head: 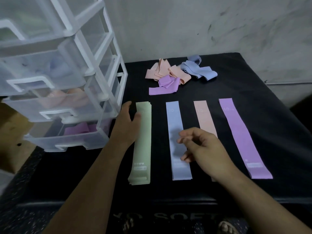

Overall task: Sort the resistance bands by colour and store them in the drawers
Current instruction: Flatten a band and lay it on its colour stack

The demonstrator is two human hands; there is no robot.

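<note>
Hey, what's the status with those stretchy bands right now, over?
Left hand beside green band stack, thumb on it, fingers straight. Right hand hovers over blue band, holding nothing. Unsorted pile waits at back; nothing in the way.

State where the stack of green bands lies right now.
In the head view, the stack of green bands lies left on the black mat, between the drawer unit and the blue band, the left hand touching it.

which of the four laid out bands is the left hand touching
The green band, leftmost of the row and nearest the drawers; the left hand lies along its left edge with the thumb on top.
</note>
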